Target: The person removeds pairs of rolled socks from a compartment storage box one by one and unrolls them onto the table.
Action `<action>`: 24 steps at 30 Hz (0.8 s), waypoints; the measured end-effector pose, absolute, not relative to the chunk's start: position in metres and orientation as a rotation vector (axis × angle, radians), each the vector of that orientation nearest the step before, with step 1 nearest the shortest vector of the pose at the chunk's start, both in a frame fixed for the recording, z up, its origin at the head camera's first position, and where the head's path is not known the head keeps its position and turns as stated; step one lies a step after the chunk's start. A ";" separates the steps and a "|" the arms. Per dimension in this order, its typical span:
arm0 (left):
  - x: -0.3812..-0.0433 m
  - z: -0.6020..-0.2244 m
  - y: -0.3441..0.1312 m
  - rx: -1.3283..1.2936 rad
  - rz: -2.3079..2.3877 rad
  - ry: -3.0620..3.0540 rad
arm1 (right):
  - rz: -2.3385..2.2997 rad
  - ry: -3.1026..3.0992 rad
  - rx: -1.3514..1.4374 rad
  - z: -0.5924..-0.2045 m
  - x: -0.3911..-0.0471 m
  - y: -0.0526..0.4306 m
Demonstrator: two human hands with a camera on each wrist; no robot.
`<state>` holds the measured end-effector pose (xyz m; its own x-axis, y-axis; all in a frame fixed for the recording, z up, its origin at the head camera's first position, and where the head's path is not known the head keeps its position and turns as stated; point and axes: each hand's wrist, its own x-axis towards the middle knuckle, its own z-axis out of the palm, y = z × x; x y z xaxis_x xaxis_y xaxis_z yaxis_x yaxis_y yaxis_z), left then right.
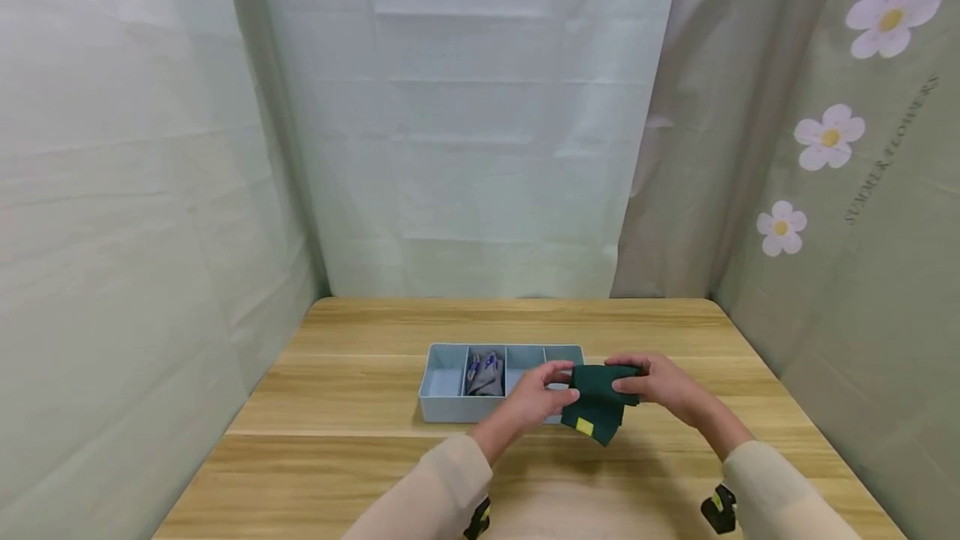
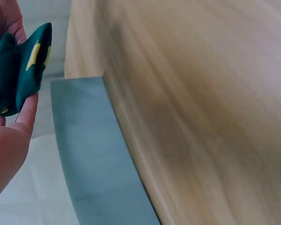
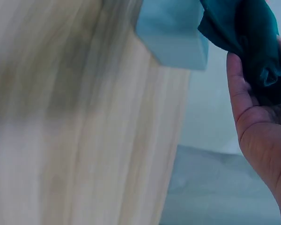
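Two hands of mine share one piece of dark green cloth (image 1: 602, 386). With my left hand (image 1: 534, 397) I pinch its left edge, thumb on the near face and a finger reaching along the top corner. With my right hand (image 1: 662, 386) I pinch the opposite edge, thumb across the front and the other fingers behind the fold; how the hidden fingertips lie back there I cannot tell.

The cloth is folded in layers and held up off the table, its lower part hanging down to the left between my hands. A yellow patch (image 1: 584, 426) shows near that hanging edge, and from my left wrist I see more yellow on the folded layers.

Just behind the cloth and my left hand sits a pale blue divided box (image 1: 456, 412), its right end partly covered by them. Of its four compartments, the second from the left holds a grey bundle (image 1: 486, 375) with blue markings.

Below, the wood-grain table (image 1: 352, 407) takes a soft shadow from my arms. Pale sleeves cover my forearms, and a black strap piece (image 1: 720, 509) shows under the right one, another under the left.

Farther out, pale sheeting (image 1: 480, 123) closes in the back and both sides; on the right side three white flowers (image 1: 829, 137) run in a slanting row beside printed lettering (image 1: 892, 148).
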<state>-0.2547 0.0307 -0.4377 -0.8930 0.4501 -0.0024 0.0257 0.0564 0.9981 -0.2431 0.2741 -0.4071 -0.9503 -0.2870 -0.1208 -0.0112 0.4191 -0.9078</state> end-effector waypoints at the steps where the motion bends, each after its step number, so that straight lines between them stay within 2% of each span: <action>1: -0.253 -0.439 0.031 0.509 1.889 2.026 | -1.551 2.408 -0.252 -0.410 -0.242 0.278; 10: -0.241 -0.450 0.027 0.727 1.562 2.158 | -1.529 2.391 -0.074 -0.446 -0.238 0.313; 24: -0.236 -0.478 0.031 1.364 0.667 2.611 | -1.187 2.708 -0.039 -0.471 -0.248 0.308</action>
